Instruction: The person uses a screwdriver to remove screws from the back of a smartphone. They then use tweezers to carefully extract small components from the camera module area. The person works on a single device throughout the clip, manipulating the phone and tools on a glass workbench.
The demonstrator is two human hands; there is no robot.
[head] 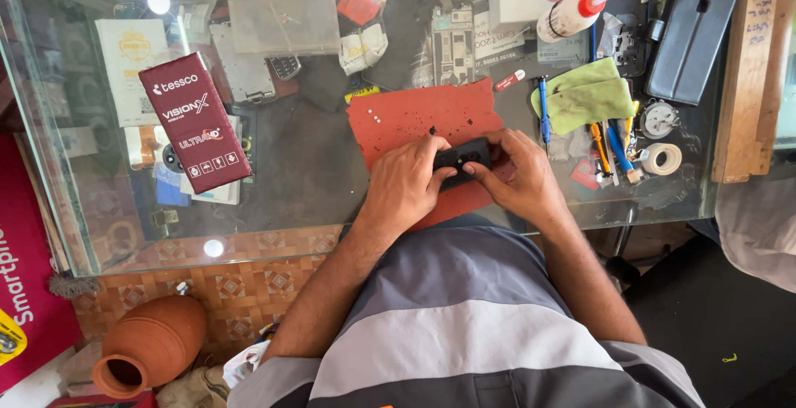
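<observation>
The small black phone [462,160] lies with its long axis running left to right over the red mat [414,118] on the glass table [315,184], clamped at its ends between the left hand [406,182] and right hand [521,177], both equally near.

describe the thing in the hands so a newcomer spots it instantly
Start at the glass counter and find the red mat at its near edge. Over it, the left hand and right hand grip a small black phone. It is the only phone being held.
</observation>
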